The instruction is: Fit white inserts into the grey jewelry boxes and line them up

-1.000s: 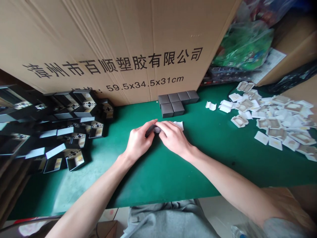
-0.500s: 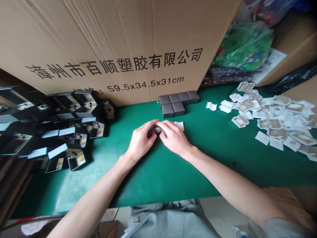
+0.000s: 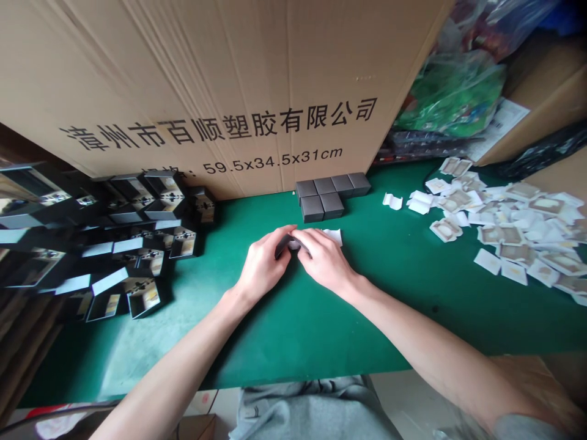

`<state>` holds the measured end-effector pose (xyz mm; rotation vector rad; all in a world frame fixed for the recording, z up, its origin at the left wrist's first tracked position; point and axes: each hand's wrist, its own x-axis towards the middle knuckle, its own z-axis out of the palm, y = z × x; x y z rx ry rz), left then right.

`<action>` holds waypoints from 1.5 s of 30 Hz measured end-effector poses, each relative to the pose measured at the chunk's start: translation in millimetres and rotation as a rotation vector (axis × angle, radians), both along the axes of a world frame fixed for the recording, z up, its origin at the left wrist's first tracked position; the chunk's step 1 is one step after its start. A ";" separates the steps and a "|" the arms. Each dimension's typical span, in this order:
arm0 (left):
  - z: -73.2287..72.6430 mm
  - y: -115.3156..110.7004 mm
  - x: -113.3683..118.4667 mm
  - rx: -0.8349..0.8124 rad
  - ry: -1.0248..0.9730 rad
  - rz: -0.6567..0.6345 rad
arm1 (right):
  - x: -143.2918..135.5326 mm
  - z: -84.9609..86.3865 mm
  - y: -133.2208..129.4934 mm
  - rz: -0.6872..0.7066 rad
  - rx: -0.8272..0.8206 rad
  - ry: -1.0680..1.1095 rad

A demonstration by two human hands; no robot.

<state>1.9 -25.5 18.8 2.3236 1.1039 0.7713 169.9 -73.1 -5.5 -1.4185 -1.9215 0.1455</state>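
My left hand (image 3: 262,266) and my right hand (image 3: 326,264) meet over the middle of the green table, both with curled fingers. Between them they hold a small dark box (image 3: 283,245), mostly covered by the fingers. Something whitish shows in the gap between the thumbs, too little to make out. Just behind my right hand lies a white insert (image 3: 334,236), partly hidden. Beyond the hands, several closed dark boxes (image 3: 331,205) stand in a tight group of two rows.
Open black boxes (image 3: 145,298) are stacked at the left. Loose white inserts (image 3: 502,232) spread in a heap over the right side of the green table (image 3: 293,330). A large cardboard carton (image 3: 238,79) stands along the back, with plastic bags (image 3: 458,91) at the far right.
The whole scene has shifted slightly down in the view. Both hands keep nearly the same grip on the dark box.
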 end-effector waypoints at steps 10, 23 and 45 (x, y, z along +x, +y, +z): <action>1.0 -2.1 1.4 -0.001 0.023 0.037 | -1.2 1.8 0.4 -0.020 0.007 -0.006; -6.9 0.6 -5.1 0.084 0.068 -0.016 | -1.5 6.1 -0.6 -0.038 0.022 -0.026; -8.2 -0.3 -6.4 0.147 -0.015 -0.031 | -0.1 6.2 -1.6 -0.085 0.080 0.011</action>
